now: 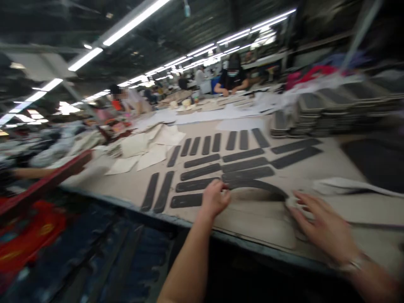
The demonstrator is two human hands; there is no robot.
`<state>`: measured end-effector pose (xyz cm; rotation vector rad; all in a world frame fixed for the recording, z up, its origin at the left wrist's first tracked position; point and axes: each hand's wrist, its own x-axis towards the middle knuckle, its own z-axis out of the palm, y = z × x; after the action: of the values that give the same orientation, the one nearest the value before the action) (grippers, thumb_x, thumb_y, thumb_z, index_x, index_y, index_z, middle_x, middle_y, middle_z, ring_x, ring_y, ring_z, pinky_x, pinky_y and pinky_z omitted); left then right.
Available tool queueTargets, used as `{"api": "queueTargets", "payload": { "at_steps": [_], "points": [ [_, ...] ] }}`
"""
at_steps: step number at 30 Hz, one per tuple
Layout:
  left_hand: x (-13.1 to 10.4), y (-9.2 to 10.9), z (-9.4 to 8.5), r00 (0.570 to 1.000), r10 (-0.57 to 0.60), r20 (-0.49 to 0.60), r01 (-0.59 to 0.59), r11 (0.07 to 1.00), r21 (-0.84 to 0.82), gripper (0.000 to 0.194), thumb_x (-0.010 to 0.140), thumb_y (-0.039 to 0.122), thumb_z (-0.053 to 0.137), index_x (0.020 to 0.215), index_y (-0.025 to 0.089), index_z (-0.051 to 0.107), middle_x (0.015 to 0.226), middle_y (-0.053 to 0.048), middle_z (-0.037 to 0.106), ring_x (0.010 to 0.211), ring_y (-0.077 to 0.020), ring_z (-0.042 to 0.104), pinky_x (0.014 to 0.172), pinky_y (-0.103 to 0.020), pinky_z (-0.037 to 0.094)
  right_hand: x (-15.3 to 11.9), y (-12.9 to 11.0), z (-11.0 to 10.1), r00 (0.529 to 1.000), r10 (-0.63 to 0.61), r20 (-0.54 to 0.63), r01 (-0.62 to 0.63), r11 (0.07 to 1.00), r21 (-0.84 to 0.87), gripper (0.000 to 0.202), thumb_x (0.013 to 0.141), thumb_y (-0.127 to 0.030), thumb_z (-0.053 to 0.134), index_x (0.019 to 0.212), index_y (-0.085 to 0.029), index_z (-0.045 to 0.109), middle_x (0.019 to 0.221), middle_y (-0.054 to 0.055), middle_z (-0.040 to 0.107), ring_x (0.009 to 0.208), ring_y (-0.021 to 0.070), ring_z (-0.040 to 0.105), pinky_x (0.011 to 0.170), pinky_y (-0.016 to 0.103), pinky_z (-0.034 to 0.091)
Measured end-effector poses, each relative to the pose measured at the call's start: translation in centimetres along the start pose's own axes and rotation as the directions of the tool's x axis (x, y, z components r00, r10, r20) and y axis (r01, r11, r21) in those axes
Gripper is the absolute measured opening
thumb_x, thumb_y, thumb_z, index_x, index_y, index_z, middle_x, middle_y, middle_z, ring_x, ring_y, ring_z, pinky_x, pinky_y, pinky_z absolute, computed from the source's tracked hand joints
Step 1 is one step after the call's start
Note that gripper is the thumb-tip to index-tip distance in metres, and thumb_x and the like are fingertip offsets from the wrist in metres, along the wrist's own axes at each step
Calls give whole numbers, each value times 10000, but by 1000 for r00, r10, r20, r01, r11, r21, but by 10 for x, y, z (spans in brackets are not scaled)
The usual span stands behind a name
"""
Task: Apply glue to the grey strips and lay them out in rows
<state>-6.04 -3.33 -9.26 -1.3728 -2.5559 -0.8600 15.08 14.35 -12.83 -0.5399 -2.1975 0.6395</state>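
My left hand (216, 198) is closed in a pinch at the left end of a curved dark strip (259, 184), beside the rows of dark strips. The strip arches to the right over a beige panel (261, 225). At its right end is my right hand (322, 223), with the fingers bent around the edge of the strip and a pale piece. Flat dark strips with rounded ends (202, 171) lie in rows on the beige tabletop (126, 191). Motion blurs the fingers somewhat.
Cream fabric pieces (151, 147) lie at the left of the table. Stacks of dark-topped panels (334, 103) stand at the back right. A white tool-like object (344, 185) lies at right. A person (232, 80) works across the table; a red bar (47, 183) crosses the left side.
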Motion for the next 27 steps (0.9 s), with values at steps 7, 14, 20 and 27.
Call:
{"api": "queueTargets", "payload": {
  "at_steps": [7, 14, 20, 27],
  "points": [
    [4, -24, -8, 998, 5, -60, -17, 981, -193, 178, 731, 351, 564, 742, 184, 623, 779, -13, 628, 676, -146, 582, 681, -262, 483, 5, 21, 2, 983, 182, 15, -181, 965, 188, 430, 840, -238, 572, 1261, -209, 489, 1143, 101, 550, 866, 167, 618, 731, 316, 582],
    [-4, -13, -20, 979, -181, -97, 159, 967, -201, 173, 670, 383, 593, 700, 216, 622, 689, 19, 639, 619, -151, 583, 669, -266, 496, 4, 0, -22, 975, 193, 110, -215, 944, 249, 260, 886, -320, 541, 1117, -203, 558, 1100, 80, 588, 890, 161, 614, 745, 293, 543],
    [0, -17, -17, 970, -240, -42, 220, 935, -277, 180, 670, 382, 594, 712, 209, 620, 703, 10, 642, 665, -165, 588, 674, -266, 490, 7, -1, -25, 969, 98, 225, -146, 967, 209, 399, 804, -337, 655, 1156, -210, 516, 1066, 69, 584, 922, 183, 596, 777, 320, 534],
    [-11, -5, -27, 983, -182, -16, 154, 874, -461, 93, 697, 220, 531, 692, 169, 610, 659, 15, 586, 627, -111, 528, 626, -218, 449, -5, 7, -19, 989, 41, 144, -51, 997, 65, 185, 874, -395, 556, 958, -236, 596, 936, 66, 621, 727, 200, 635, 672, 363, 544]
  ]
}}
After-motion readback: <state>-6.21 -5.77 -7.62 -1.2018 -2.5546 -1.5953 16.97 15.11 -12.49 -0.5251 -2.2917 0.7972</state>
